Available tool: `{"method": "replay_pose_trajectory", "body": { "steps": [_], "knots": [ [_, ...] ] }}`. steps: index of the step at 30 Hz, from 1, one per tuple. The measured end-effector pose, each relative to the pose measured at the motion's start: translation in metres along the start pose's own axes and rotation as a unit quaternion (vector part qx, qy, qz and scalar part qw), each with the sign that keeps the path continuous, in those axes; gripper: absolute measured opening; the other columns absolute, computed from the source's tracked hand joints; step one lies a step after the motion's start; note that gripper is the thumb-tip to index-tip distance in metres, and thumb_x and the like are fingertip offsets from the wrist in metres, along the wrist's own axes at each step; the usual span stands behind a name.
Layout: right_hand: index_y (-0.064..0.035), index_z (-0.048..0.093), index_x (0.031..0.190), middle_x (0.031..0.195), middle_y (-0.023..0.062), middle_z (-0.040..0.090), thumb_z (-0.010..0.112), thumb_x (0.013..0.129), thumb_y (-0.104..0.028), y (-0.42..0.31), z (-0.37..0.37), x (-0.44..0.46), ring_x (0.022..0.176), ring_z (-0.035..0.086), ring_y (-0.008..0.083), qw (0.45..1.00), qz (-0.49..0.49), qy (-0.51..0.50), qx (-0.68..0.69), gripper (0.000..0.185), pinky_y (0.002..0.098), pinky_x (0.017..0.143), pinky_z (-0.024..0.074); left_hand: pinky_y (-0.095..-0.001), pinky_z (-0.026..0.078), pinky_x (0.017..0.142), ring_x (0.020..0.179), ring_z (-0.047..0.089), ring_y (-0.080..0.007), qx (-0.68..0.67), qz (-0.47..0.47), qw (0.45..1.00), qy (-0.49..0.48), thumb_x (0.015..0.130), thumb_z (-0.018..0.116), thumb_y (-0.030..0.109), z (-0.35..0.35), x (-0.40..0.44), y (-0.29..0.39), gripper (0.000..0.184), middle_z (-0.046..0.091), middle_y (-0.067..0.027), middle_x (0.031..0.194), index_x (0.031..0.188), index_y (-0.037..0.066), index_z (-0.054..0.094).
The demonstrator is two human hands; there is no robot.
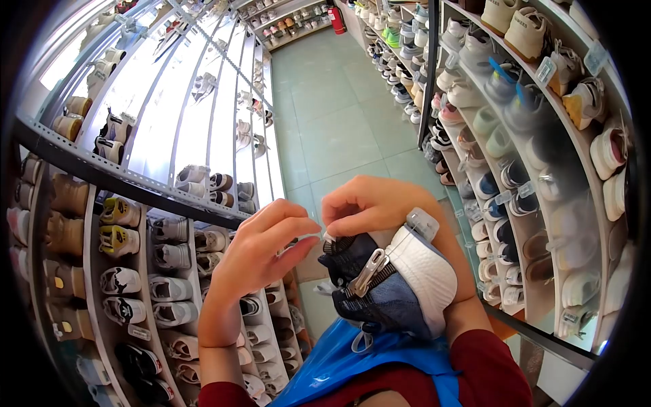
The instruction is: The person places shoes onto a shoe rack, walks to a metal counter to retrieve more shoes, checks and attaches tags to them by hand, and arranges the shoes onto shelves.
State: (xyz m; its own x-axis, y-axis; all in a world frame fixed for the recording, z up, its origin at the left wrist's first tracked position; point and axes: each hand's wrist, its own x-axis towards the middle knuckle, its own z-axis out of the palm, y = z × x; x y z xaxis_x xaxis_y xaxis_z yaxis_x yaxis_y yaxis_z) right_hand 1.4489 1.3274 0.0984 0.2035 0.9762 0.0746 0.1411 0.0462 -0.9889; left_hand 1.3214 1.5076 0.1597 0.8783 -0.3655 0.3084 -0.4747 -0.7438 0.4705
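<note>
A navy and grey shoe with a white sole rests against my front, beneath my right wrist and forearm. A metallic-looking clip lies across its side. A clear plastic tag sits by the wrist. My right hand is closed in a pinch just above the shoe's dark edge, by a small white tip. Facing it, my left hand has bent fingers and the thumb drawn close to them. Whatever lies between the fingertips of either hand is too small to make out.
Shoe racks line the left, below bright backlit shelves. More crowded shelves rise on the right. A green tiled floor runs between them towards a red fire extinguisher. A blue apron covers my front.
</note>
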Motion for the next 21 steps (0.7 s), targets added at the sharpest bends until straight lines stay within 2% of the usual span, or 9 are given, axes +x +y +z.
{"method": "replay_pose_trajectory", "body": {
  "steps": [6, 8, 9, 11, 12, 14, 15, 17, 21],
  "knots": [
    [0.0001, 0.063, 0.086, 0.072, 0.0066, 0.064, 0.061, 0.083, -0.019, 0.0, -0.002, 0.0, 0.067, 0.058, 0.0125, 1.0, -0.028, -0.007, 0.006, 0.019, 0.0265, 0.061, 0.0447, -0.0315, 0.049, 0.063, 0.072, 0.059, -0.0234, 0.001, 0.011, 0.998, -0.065, 0.075, 0.071, 0.003, -0.001, 0.012, 0.001, 0.019, 0.06, -0.0066, 0.09, 0.092, 0.008, 0.063],
    [0.0001, 0.062, 0.086, 0.072, 0.0065, 0.063, 0.061, 0.083, -0.019, 0.0, -0.004, -0.003, 0.067, 0.057, 0.0124, 1.0, -0.026, -0.008, -0.003, 0.019, 0.0265, 0.062, 0.0449, -0.0303, 0.049, 0.066, 0.072, 0.06, -0.0204, -0.091, -0.088, 0.987, -0.096, 0.078, 0.068, 0.001, -0.005, 0.011, 0.005, 0.018, 0.061, -0.0059, 0.089, 0.094, 0.008, 0.063],
    [0.0, 0.063, 0.086, 0.072, 0.0064, 0.063, 0.061, 0.083, -0.019, 0.002, -0.004, -0.004, 0.067, 0.057, 0.0124, 1.0, -0.027, -0.004, 0.01, 0.019, 0.0266, 0.062, 0.0449, -0.0303, 0.049, 0.066, 0.072, 0.06, -0.0204, -0.091, -0.088, 0.987, -0.096, 0.078, 0.068, 0.001, -0.005, 0.012, 0.005, 0.018, 0.061, -0.0059, 0.089, 0.094, 0.008, 0.063],
    [0.0, 0.063, 0.086, 0.072, 0.0064, 0.063, 0.061, 0.084, -0.019, 0.004, -0.005, -0.006, 0.067, 0.057, 0.0124, 0.999, -0.027, 0.0, 0.022, 0.019, 0.0267, 0.062, 0.0449, -0.0244, 0.049, 0.069, 0.079, 0.06, -0.0122, -0.118, -0.111, 0.975, -0.151, 0.077, 0.069, -0.003, -0.007, 0.013, 0.003, 0.02, 0.063, -0.0058, 0.094, 0.097, 0.002, 0.064],
    [0.0001, 0.062, 0.088, 0.075, 0.007, 0.063, 0.059, 0.085, -0.018, 0.005, -0.007, -0.007, 0.068, 0.058, 0.0132, 0.999, -0.033, -0.002, 0.017, 0.018, 0.0273, 0.063, 0.0456, -0.0244, 0.049, 0.069, 0.079, 0.06, -0.0122, -0.118, -0.111, 0.975, -0.15, 0.077, 0.069, -0.003, -0.004, 0.012, 0.0, 0.02, 0.063, -0.0058, 0.094, 0.097, 0.002, 0.064],
    [0.0001, 0.06, 0.09, 0.079, 0.0076, 0.063, 0.057, 0.086, -0.017, 0.004, -0.008, -0.008, 0.069, 0.059, 0.0141, 0.999, -0.039, -0.005, 0.011, 0.018, 0.028, 0.064, 0.0463, -0.023, 0.048, 0.07, 0.082, 0.059, -0.0092, -0.249, -0.163, 0.948, -0.109, 0.084, 0.063, -0.001, 0.007, 0.009, -0.01, 0.016, 0.062, -0.0052, 0.095, 0.1, -0.002, 0.061],
    [-0.0007, 0.057, 0.093, 0.082, 0.0077, 0.061, 0.054, 0.088, -0.016, 0.003, -0.006, -0.008, 0.071, 0.06, 0.0153, 0.998, -0.022, 0.027, 0.048, 0.016, 0.0285, 0.065, 0.0471, -0.023, 0.048, 0.07, 0.082, 0.059, -0.0092, -0.25, -0.163, 0.949, -0.106, 0.084, 0.063, -0.001, 0.012, 0.01, -0.012, 0.016, 0.062, -0.0052, 0.095, 0.1, -0.002, 0.061],
    [-0.0015, 0.053, 0.096, 0.086, 0.0077, 0.059, 0.052, 0.089, -0.015, 0.002, -0.005, -0.008, 0.074, 0.062, 0.0165, 0.995, -0.004, 0.055, 0.081, 0.015, 0.029, 0.066, 0.0479, -0.0246, 0.048, 0.071, 0.074, 0.058, -0.0098, -0.28, -0.159, 0.945, -0.053, 0.085, 0.061, 0.002, 0.019, 0.011, -0.013, 0.015, 0.064, -0.0047, 0.087, 0.1, 0.002, 0.063],
    [-0.0051, 0.045, 0.1, 0.092, 0.0075, 0.053, 0.048, 0.091, -0.012, 0.005, -0.006, -0.009, 0.078, 0.064, 0.0193, 0.994, 0.001, 0.078, 0.082, 0.012, 0.0285, 0.067, 0.0489, -0.0248, 0.048, 0.074, 0.075, 0.058, -0.0109, -0.329, -0.183, 0.921, -0.103, 0.085, 0.058, 0.001, 0.014, 0.013, -0.01, 0.016, 0.063, -0.0043, 0.086, 0.101, 0.0, 0.062]
  ]
}}
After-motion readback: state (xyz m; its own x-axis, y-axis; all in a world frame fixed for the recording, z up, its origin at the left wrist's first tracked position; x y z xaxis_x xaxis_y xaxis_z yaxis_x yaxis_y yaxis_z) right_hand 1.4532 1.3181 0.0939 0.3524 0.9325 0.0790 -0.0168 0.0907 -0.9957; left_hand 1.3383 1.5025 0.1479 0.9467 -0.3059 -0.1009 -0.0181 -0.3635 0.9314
